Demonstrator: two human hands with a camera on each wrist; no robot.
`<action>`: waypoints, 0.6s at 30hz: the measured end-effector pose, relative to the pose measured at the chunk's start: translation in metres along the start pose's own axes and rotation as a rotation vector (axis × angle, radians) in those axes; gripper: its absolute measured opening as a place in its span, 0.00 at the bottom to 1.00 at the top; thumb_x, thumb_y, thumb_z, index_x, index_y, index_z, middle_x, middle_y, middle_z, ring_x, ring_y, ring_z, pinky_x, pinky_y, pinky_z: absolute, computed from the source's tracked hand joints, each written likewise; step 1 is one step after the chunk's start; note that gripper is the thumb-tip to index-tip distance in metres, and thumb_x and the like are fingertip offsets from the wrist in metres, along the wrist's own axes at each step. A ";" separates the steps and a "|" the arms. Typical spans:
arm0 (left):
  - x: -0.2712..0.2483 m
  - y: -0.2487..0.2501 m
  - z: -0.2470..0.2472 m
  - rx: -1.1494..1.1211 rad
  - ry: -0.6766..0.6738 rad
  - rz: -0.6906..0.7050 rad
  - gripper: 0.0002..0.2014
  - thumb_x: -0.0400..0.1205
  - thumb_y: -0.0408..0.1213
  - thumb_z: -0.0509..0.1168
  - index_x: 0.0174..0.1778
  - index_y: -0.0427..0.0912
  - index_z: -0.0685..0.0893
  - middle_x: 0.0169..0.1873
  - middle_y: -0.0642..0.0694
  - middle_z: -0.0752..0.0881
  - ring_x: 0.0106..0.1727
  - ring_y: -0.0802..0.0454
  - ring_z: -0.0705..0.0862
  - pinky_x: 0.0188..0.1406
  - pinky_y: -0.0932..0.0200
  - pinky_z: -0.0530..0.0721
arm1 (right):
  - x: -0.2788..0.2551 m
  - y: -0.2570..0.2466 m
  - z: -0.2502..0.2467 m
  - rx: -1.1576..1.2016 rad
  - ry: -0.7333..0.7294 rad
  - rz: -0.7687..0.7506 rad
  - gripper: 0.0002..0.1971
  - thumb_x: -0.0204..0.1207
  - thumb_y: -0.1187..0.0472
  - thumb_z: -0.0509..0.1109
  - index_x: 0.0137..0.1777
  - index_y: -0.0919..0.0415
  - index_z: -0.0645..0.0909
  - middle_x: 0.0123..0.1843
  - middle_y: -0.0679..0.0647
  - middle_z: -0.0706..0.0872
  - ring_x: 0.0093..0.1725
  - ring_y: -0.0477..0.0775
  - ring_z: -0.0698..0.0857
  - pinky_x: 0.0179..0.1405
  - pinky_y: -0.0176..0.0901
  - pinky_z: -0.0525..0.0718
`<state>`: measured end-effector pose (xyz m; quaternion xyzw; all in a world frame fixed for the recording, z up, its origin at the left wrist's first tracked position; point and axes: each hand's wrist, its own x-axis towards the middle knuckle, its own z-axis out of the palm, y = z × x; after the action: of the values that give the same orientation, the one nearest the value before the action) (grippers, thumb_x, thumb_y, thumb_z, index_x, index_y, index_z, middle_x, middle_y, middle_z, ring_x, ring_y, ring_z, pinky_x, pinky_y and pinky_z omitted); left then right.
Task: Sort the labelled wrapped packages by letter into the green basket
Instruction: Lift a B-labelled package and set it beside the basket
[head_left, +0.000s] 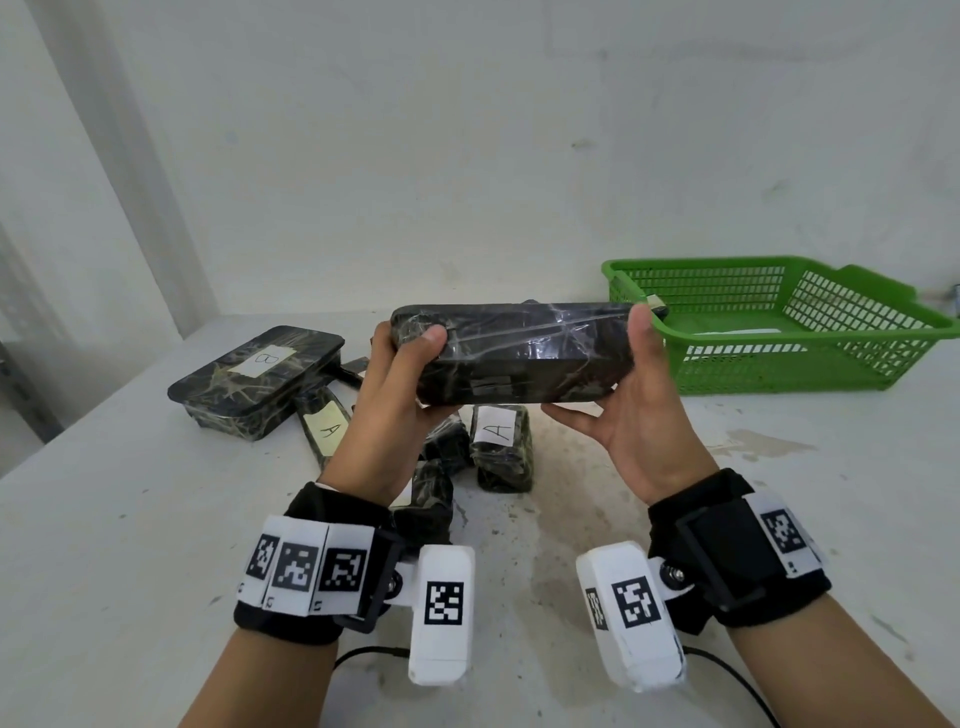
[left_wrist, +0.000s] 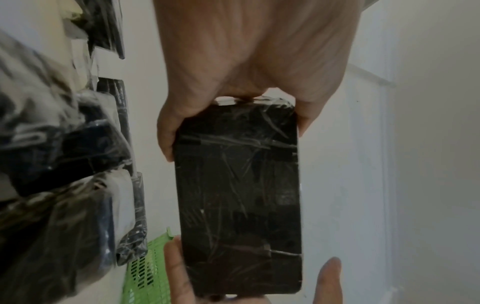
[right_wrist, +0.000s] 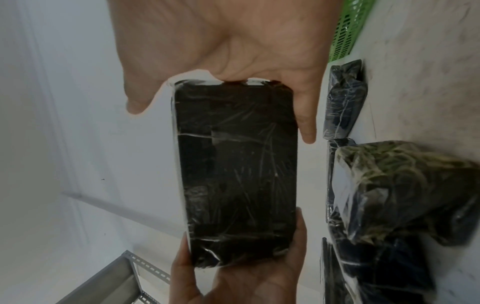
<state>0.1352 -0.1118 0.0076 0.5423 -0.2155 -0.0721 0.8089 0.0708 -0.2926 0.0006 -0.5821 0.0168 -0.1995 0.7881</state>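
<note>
I hold a long black wrapped package (head_left: 514, 353) level above the table, one end in each hand. My left hand (head_left: 410, 364) grips its left end, thumb on top and fingers underneath. My right hand (head_left: 623, 374) holds the right end the same way. No letter label shows on the faces turned toward me. In the left wrist view the package (left_wrist: 239, 195) runs away from the left hand (left_wrist: 233, 96) toward the right hand (left_wrist: 259, 288). The right wrist view shows the package (right_wrist: 236, 174) from the other end. The green basket (head_left: 779, 322) stands at the back right.
On the table below lie a flat package labelled B (head_left: 260, 379), a thin package labelled A (head_left: 324, 426), a chunky package labelled A (head_left: 501, 447) and more wrapped packages (head_left: 426, 499) under my left wrist. A white wall stands behind. Grey shelving (right_wrist: 116, 283) stands off the table's left.
</note>
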 end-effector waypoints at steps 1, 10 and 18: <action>0.000 0.000 -0.001 0.005 0.006 0.000 0.17 0.75 0.47 0.66 0.58 0.47 0.77 0.63 0.41 0.85 0.67 0.43 0.85 0.66 0.36 0.83 | 0.000 0.000 0.000 -0.005 0.006 -0.011 0.26 0.75 0.33 0.65 0.63 0.50 0.77 0.56 0.51 0.89 0.61 0.55 0.88 0.63 0.64 0.85; -0.003 0.004 0.002 0.053 0.065 -0.039 0.30 0.74 0.49 0.71 0.69 0.40 0.74 0.62 0.40 0.88 0.63 0.45 0.88 0.67 0.34 0.82 | 0.000 0.000 0.002 -0.093 0.025 -0.008 0.38 0.69 0.34 0.71 0.72 0.60 0.75 0.65 0.57 0.87 0.64 0.56 0.87 0.58 0.60 0.89; -0.007 0.004 0.004 0.106 0.039 -0.015 0.35 0.70 0.54 0.74 0.70 0.43 0.73 0.62 0.44 0.88 0.60 0.50 0.89 0.63 0.40 0.86 | -0.004 0.000 0.004 -0.090 0.031 -0.055 0.26 0.66 0.45 0.77 0.62 0.50 0.77 0.52 0.43 0.91 0.52 0.42 0.89 0.61 0.63 0.87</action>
<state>0.1267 -0.1113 0.0110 0.5872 -0.1993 -0.0562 0.7825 0.0683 -0.2879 0.0008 -0.6142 0.0219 -0.2291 0.7549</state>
